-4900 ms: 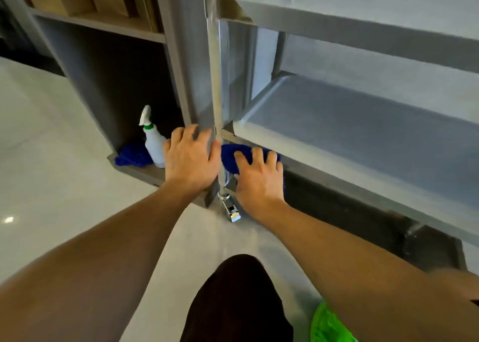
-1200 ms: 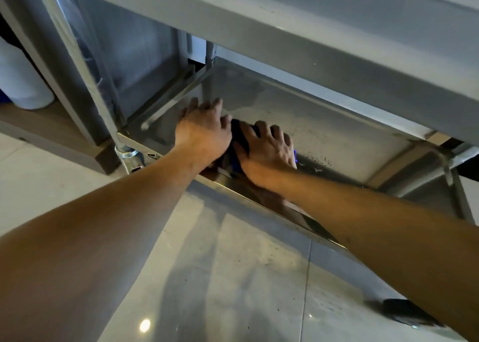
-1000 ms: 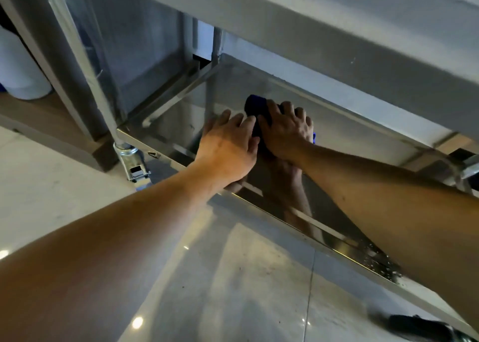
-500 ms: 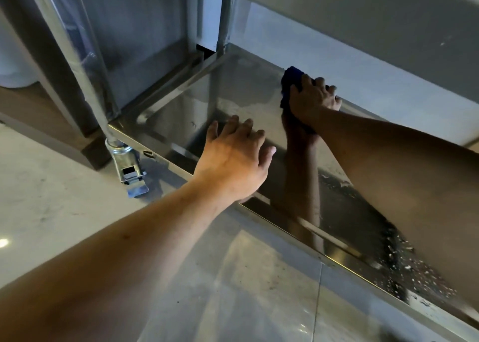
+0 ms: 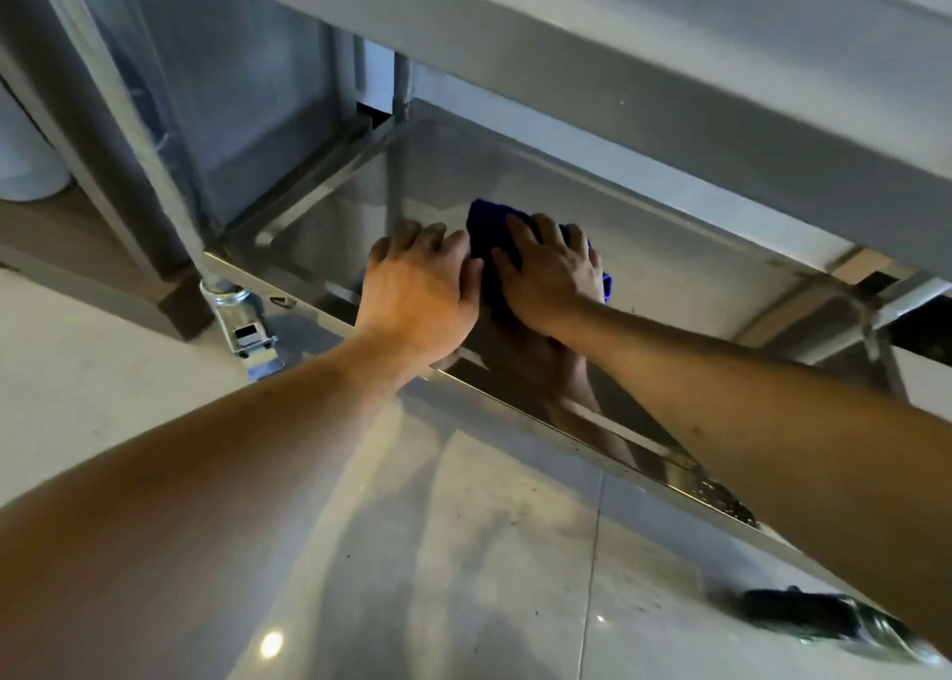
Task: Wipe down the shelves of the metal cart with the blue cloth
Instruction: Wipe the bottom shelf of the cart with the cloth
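Two hands on shiny steel bottom shelf [image 5: 329,247] | right hand [image 5: 548,277] fingers spread, pressing crumpled blue cloth [image 5: 487,226] beneath them | left hand [image 5: 417,293] flat alongside | droplets remain rightward, so unfinished imo

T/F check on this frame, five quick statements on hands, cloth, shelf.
1. The right hand presses the blue cloth onto the bottom shelf. True.
2. The left hand holds a spray bottle. False: it rests on the shelf beside the cloth and holds nothing.
3. The cloth lies on the floor. False: it is on the bottom shelf.
4. A caster sits under the cart's near left corner. True.
5. The two hands are far apart. False: they are side by side.
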A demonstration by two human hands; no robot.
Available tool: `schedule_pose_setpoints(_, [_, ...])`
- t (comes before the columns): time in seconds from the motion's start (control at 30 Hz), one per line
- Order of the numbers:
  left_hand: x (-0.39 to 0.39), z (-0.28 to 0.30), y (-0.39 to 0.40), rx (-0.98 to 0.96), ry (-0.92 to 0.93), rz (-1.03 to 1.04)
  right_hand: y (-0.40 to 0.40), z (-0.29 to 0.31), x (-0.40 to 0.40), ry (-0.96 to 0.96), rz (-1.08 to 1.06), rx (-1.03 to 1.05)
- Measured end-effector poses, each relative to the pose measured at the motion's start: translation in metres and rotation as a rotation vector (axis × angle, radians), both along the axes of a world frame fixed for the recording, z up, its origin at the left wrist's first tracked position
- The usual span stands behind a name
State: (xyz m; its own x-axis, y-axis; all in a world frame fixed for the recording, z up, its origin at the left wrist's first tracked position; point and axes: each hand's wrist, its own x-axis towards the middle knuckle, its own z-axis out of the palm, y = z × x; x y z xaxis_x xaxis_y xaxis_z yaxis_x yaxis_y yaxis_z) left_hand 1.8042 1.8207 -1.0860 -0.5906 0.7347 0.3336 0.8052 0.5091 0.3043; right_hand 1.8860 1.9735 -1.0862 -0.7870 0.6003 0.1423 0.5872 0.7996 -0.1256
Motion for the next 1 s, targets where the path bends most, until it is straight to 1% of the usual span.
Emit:
schedule_pose_setpoints(0.13, [-0.001, -0.001, 0.003, -0.024, 0.019, -0.013, -0.037, 0.002, 0.047, -0.032, 0.076, 0.002])
schedule_pose_setpoints(0.27, [0.002, 0.004, 0.011, -0.023, 0.072, -0.037, -0.055, 0.007, 0.095, -0.13, 0.148, -0.014])
schedule_pose_setpoints(0.43, [0.022, 0.027, 0.047, -0.048, -0.014, -0.093, -0.052, 0.01, 0.134, -0.158, 0.218, -0.015])
schedule_pose_setpoints(0.5, [0.032, 0.027, 0.056, -0.07, -0.026, -0.133, -0.042, 0.009, 0.132, -0.184, 0.243, 0.025])
schedule_pose_setpoints(0.6, [0.039, 0.021, 0.06, -0.093, -0.046, -0.155, -0.024, 0.004, 0.118, -0.051, 0.172, 0.026])
schedule_pose_setpoints(0.67, [0.037, 0.015, 0.058, -0.102, -0.062, -0.162, -0.01, -0.001, 0.103, 0.005, 0.127, 0.039])
schedule_pose_setpoints(0.87, [0.029, -0.004, 0.053, -0.109, -0.082, -0.147, 0.055, -0.006, 0.054, 0.026, -0.019, 0.043])
schedule_pose_setpoints(1.0, [0.029, -0.007, 0.053, -0.128, -0.039, -0.168, 0.097, -0.003, 0.023, 0.005, -0.124, 0.023])
